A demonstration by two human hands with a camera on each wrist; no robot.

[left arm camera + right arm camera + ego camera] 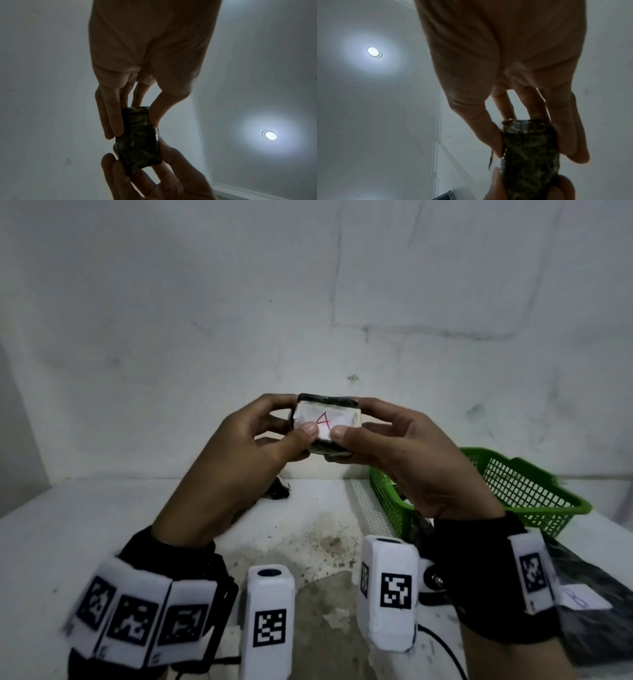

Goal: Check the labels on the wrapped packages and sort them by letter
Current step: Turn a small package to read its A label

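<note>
Both the left hand (pixel 239 446) and right hand (pixel 404 453) pinch the package (pixel 327 419), thumbs partly covering its label (pixel 323 421), risking a misread letter.

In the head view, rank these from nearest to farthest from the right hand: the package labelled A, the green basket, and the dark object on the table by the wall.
1. Package labelled A: gripped by the right hand, shared with the left hand.
2. Green basket: just below and right of that hand.
3. Dark object: on the table across on the left, beneath the left hand.
</note>
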